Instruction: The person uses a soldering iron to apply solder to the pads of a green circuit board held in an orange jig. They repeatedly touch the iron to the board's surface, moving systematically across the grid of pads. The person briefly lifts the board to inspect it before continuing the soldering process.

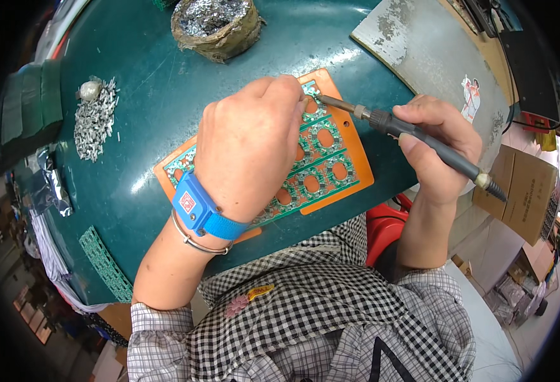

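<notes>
An orange carrier plate [359, 167] lies on the dark green table [146, 83] and holds green circuit board strips [321, 184] with round holes. My left hand [251, 146], with a blue wrist strap [197, 207] and a thin metal bangle, rests over the boards, its fingertips pinched together at the plate's far end. Whether something small sits between them is hidden. My right hand [436, 149] grips a dark soldering iron [420, 137] like a pen. Its metal tip points left and meets the board just beside my left fingertips.
A heap of small silvery metal parts [95, 118] lies at the table's left. A taped round container of silver scrap [216, 25] stands at the far edge. Another green strip [105, 264] lies near the front left edge. A grey board [420, 51] lies at right, cardboard boxes [525, 191] beyond.
</notes>
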